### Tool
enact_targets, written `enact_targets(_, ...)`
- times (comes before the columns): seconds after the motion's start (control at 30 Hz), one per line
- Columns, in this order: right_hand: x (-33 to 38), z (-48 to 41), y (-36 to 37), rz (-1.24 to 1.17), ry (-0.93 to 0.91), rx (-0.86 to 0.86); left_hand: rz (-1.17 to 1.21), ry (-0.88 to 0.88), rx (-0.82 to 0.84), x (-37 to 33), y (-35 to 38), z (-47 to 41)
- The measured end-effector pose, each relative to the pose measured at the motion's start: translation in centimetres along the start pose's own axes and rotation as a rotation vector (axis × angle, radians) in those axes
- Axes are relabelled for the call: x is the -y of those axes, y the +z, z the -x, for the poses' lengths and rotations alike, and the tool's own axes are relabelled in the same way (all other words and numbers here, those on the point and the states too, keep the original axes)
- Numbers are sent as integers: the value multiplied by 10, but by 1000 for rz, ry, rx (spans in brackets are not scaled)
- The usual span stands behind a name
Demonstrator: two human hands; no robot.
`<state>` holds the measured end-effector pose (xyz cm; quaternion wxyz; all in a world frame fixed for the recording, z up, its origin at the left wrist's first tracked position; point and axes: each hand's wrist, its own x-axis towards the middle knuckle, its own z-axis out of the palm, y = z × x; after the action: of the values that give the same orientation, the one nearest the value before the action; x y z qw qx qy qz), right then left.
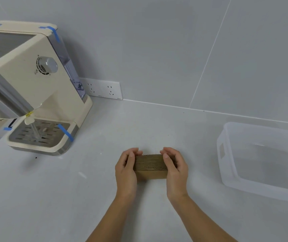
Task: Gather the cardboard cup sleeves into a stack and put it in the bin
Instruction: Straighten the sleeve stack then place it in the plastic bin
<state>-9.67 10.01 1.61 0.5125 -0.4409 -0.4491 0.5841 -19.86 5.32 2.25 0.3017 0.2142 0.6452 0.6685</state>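
Here both hands' grip clamps the sleeve stack between coffee machine and bin.

The two ends of the stack of cardboard sleeves are covered by the left hand and the right hand; the sleeve count cannot be read from the edges. The fingertips of both hands are hidden behind the stack. Whether the stack rests on the counter or is lifted clear cannot be told. The clear bin is cut off by the right edge, its far wall unseen. The coffee machine is cut off by the left edge. Markings around its dial are too small to read.
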Motion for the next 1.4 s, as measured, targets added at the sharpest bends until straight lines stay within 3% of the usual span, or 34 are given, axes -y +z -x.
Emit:
enact_targets(0.2, -1, -3, 6, 12, 96, -124, 1, -63, -19, 3, 3, 4)
enact_targets(0.33, 0, -2, 6, 45, 3, -53, 13, 4, -15, 3, -3, 8)
enact_targets(0.53, -15, 5, -3, 96, 55, -55, -67, 9, 36, 13, -8, 15)
enact_targets(0.67, -12, 3, -2, 100, 83, -62, -76, 12, 166, 9, -14, 12)
enact_targets(0.77, -13, 3, -3, 97, 83, -49, -128, -31, 404, 7, -33, 10)
enact_targets(0.87, -10, 4, -3, 129, 96, -38, -345, -47, 624, 4, -56, 2)
enact_targets(1.07, -9, 3, -4, 125, 116, -22, -519, 40, 585, 1, -76, -8)
enact_targets(1.27, -2, 4, -18, 87, 107, 142, -517, 49, 565, 0, -72, -8)
enact_targets(1.4, 6, -1, -48, 127, 190, 384, -498, 56, 559, -1, -71, -9)
